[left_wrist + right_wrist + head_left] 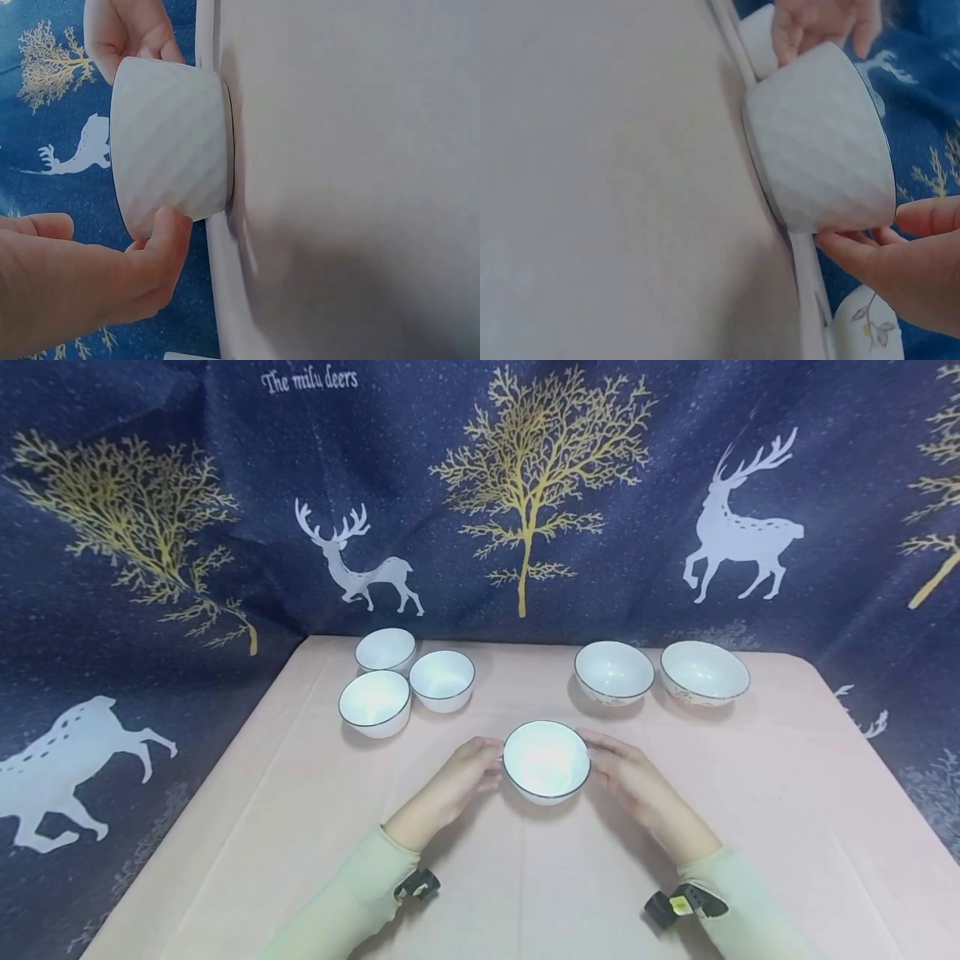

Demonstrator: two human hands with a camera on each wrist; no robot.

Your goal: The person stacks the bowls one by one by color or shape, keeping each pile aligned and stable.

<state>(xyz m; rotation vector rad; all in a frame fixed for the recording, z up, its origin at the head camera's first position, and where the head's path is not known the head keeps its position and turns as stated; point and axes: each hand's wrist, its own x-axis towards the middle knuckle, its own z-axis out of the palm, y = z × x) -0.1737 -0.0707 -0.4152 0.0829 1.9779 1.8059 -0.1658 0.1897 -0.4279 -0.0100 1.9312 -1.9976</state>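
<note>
A white bowl [546, 762] with a thin dark rim and a dimpled outer wall is upright between my two hands at mid-table. My left hand [471, 772] touches its left side with bent fingertips. In the left wrist view, that thumb [49, 225] stands apart from the rim. From the right, my right hand [628, 777] holds the bowl, its thumb [924, 216] at the rim and fingers against the wall. Whether the bowl's foot [229, 139] touches the table or hovers just above it, I cannot tell.
Three similar white bowls [375, 700] sit grouped at the back left. At the back right stand two wider bowls [615, 672] with floral marks outside. The table [300, 860] has a pale pink cloth. A dark blue curtain [465, 585] with deer and trees hangs behind.
</note>
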